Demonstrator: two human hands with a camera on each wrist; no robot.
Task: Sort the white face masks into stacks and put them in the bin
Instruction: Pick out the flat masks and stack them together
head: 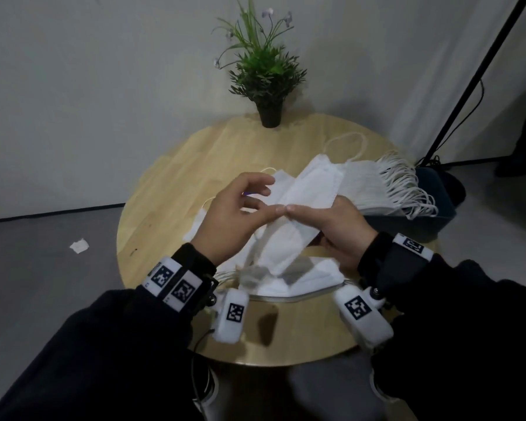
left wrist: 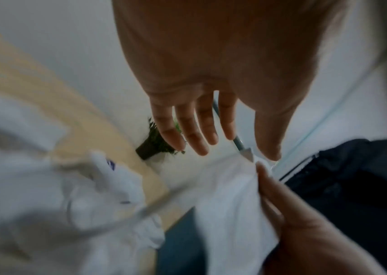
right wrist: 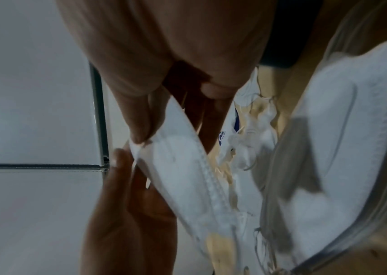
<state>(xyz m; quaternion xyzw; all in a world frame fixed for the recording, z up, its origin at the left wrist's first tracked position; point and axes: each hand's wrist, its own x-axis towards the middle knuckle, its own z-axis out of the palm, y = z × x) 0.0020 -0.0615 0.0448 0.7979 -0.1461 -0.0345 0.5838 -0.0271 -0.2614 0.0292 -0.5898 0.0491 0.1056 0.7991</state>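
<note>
A folded white face mask (head: 307, 189) hangs slantwise above the round wooden table (head: 170, 189). My right hand (head: 334, 226) pinches its near edge between thumb and fingers, seen close in the right wrist view (right wrist: 140, 121) on the mask (right wrist: 182, 167). My left hand (head: 249, 208) meets it thumb to thumb; its thumb touches the mask's edge (left wrist: 229, 204) while its fingers (left wrist: 199, 130) stay straight and spread, off the mask. A dark blue bin (head: 407, 226) stands at the table's right with a stack of masks (head: 368, 186) on top, ear loops hanging over its side.
Loose white masks (head: 304, 278) lie on the table under and left of my hands. A potted plant (head: 269, 83) stands at the far edge. A black stand pole (head: 468, 95) rises at the right, and a white scrap (head: 79, 246) lies on the floor.
</note>
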